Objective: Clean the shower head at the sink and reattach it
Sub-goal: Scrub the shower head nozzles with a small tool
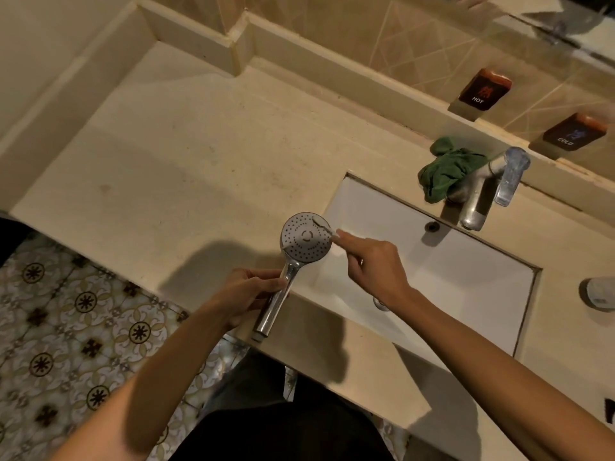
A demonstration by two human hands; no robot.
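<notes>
A chrome shower head with a round perforated face points up over the left edge of the white sink. My left hand grips its shiny handle from the left. My right hand pinches a small pale brush, likely a toothbrush, whose head rests on the upper right part of the spray face. The brush handle is mostly hidden by my fingers.
A crumpled green cloth lies beside the chrome faucet behind the basin. HOT and COLD signs stand on the back ledge. A small round object sits at the counter's right. The beige countertop stretches left; patterned floor tiles lie below.
</notes>
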